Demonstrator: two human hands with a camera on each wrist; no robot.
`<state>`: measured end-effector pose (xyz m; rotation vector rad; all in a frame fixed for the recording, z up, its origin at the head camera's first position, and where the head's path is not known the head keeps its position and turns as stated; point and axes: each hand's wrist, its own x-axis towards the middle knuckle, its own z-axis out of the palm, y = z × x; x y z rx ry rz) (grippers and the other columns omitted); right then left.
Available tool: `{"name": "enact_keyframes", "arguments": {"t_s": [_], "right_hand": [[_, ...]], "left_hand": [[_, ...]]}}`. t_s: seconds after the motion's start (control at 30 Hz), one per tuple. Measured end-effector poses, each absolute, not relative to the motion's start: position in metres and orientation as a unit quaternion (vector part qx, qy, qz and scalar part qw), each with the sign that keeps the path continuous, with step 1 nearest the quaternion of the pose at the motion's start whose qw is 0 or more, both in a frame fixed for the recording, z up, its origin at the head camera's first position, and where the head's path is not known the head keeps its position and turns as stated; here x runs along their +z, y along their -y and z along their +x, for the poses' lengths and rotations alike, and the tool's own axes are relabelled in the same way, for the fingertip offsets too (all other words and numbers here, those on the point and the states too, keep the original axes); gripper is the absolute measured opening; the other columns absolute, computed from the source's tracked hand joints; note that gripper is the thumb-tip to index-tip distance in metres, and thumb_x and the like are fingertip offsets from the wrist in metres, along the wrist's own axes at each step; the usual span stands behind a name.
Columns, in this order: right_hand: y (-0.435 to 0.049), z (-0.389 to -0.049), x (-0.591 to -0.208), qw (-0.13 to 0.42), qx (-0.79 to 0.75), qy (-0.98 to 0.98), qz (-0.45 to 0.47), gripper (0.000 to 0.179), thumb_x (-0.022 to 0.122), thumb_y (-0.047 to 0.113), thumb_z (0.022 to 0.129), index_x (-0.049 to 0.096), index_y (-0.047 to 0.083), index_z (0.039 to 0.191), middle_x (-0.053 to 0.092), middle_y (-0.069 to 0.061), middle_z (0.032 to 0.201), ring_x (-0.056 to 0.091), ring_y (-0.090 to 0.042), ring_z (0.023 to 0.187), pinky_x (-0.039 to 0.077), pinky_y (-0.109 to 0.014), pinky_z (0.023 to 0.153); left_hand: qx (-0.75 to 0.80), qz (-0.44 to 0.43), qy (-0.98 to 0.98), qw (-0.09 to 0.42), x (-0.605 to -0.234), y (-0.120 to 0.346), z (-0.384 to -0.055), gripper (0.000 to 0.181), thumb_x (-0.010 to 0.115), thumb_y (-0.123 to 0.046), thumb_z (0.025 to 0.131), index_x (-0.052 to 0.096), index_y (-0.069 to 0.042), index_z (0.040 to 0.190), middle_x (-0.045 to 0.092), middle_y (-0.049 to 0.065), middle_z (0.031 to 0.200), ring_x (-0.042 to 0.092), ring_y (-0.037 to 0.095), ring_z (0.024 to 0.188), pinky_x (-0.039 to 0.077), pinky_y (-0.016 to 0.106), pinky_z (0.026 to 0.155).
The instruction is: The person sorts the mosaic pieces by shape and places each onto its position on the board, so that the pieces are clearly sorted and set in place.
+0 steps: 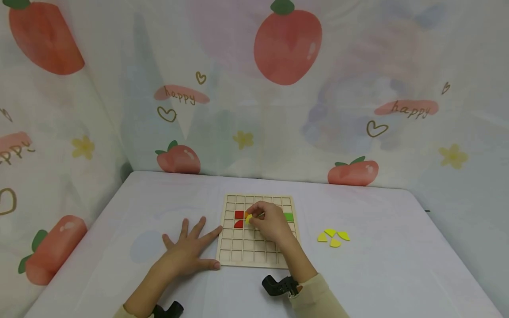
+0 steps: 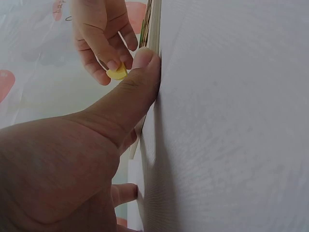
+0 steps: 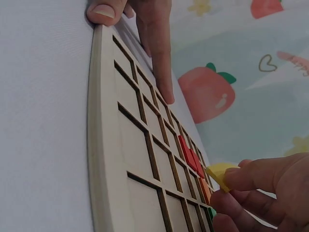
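A square wooden grid board (image 1: 248,256) lies on the white table. My right hand (image 1: 274,223) is over it and pinches a yellow quarter-round tile (image 3: 221,176) between thumb and fingers, tilted above the cells. My left hand (image 1: 187,254) lies at the board's left side with fingers spread; its thumb (image 3: 104,12) and index finger touch the board's edge. A red square tile (image 1: 239,214) and a red rounded tile (image 1: 238,224) sit in cells left of the right hand. An orange tile (image 3: 205,189) lies beside them, partly hidden. Green (image 1: 289,217) shows in cells at the right.
Several loose yellow tiles (image 1: 335,243) lie on the table to the right of the board. Black wrist cameras (image 1: 278,285) are on both wrists. A printed cloth (image 1: 262,132) with fruit and hearts hangs behind the table and at its left.
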<state>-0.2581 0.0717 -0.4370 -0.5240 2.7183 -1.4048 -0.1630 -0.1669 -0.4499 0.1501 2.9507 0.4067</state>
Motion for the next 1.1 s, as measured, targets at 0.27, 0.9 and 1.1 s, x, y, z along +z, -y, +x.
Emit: {"name": "enact_keyframes", "arguments": {"t_s": [0.27,0.9,1.1], "right_hand": [[-0.0697,-0.2567,-0.4409,0.025,-0.446,-0.879,-0.166,0.013,0.073,0.008,0.087,0.073,0.015,0.098,0.067,0.005,0.086,0.062,-0.014,0.078,0.052,-0.033,0.073],[-0.0687,-0.2563,-0.4392,0.012,-0.403,-0.899,-0.169,0.012,0.073,0.008,0.087,0.075,0.016,0.096,0.065,0.006,0.082,0.058,-0.012,0.076,0.049,-0.031,0.07],[-0.0692,-0.2566,-0.4415,0.015,-0.401,-0.9,-0.173,0.01,0.072,0.008,0.088,0.076,0.015,0.094,0.066,0.006,0.083,0.057,-0.012,0.076,0.049,-0.03,0.07]], "left_hand": [[0.137,0.051,-0.986,0.082,-0.4506,0.1672,-0.1637,0.096,0.069,-0.078,0.067,0.038,-0.044,0.151,0.018,0.013,0.166,0.0,0.058,0.147,0.0,0.092,0.09],[0.134,0.05,-0.987,0.079,-0.4516,0.1674,-0.1667,0.096,0.07,-0.077,0.067,0.036,-0.046,0.152,0.017,0.012,0.167,0.0,0.057,0.148,0.001,0.091,0.09],[0.13,0.048,-0.987,0.086,-0.4511,0.1683,-0.165,0.097,0.069,-0.078,0.067,0.036,-0.045,0.152,0.016,0.012,0.167,0.0,0.057,0.147,0.001,0.091,0.09]]}}
